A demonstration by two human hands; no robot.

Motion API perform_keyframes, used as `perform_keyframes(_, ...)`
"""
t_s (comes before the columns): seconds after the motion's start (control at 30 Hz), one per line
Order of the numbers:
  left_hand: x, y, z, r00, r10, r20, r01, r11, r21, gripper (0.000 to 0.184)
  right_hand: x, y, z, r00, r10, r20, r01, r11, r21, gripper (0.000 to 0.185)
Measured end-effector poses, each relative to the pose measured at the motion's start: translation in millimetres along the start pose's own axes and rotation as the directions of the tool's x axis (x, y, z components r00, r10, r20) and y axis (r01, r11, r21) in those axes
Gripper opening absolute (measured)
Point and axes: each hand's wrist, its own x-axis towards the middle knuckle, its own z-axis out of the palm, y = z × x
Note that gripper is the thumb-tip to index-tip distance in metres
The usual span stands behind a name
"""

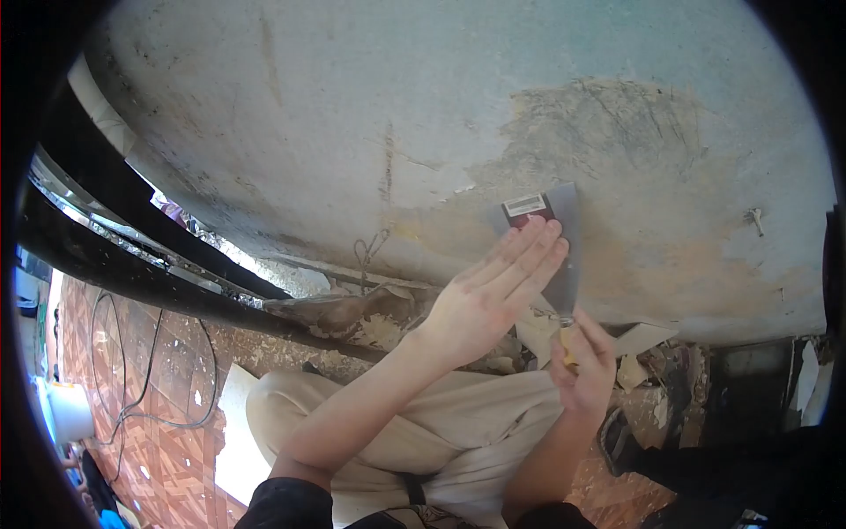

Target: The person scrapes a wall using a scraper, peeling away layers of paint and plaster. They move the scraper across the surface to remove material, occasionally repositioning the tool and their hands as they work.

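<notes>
A wide putty knife (pixel 562 286) with a grey metal blade lies against the worn, pale wall (pixel 423 97). My right hand (pixel 589 370) is closed around its yellow handle at the lower end. On the blade, beside a dark red label with a white sticker, rest the outstretched fingers of my left hand (pixel 480 304), flat and holding nothing. Just above the blade, the wall has a rough, greyish-brown bare patch (pixel 608 123), where the surface coat is gone. The blade's working edge is partly hard to make out against the wall.
Torn scraps and rubble (pixel 379 326) line the foot of the wall. A black cable (pixel 128 410) loops over the patterned floor at left, near a white bucket (pixel 70 413). Dark curved bars (pixel 132 264) cross the left side. A dark shoe (pixel 617 441) is at right.
</notes>
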Motion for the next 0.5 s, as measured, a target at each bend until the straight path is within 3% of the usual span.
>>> perform_keyframes(0.07,2,-1,2,1.0,0.02,0.017,-0.02,1.0,-0.013,0.067,3,4,7,0.999,-0.024,-0.025,0.023,0.999,-0.038,0.04)
perform_keyframes(0.13,1,8,-2,0.991,-0.081,-0.106,0.085,0.996,0.04,0.061,-3,17,37,0.998,-0.019,-0.067,0.021,1.0,0.018,0.039)
perform_keyframes(0.17,0,12,1,0.992,-0.09,-0.092,0.093,0.995,0.025,0.061,-6,16,35,0.996,-0.005,-0.084,0.007,1.0,0.02,0.039)
perform_keyframes(0.37,1,4,-1,0.997,-0.053,-0.062,0.058,0.995,0.086,0.06,0,-1,4,0.998,0.029,0.056,-0.034,0.995,0.095,0.038)
perform_keyframes(0.47,0,-1,7,0.995,-0.076,-0.067,0.077,0.997,0.007,0.063,2,1,3,0.999,-0.005,0.033,0.005,1.0,-0.009,0.038)
perform_keyframes(0.5,0,-2,5,0.987,-0.084,-0.139,0.092,0.994,0.052,0.066,-1,9,30,0.999,-0.017,-0.03,0.016,0.999,-0.034,0.038)
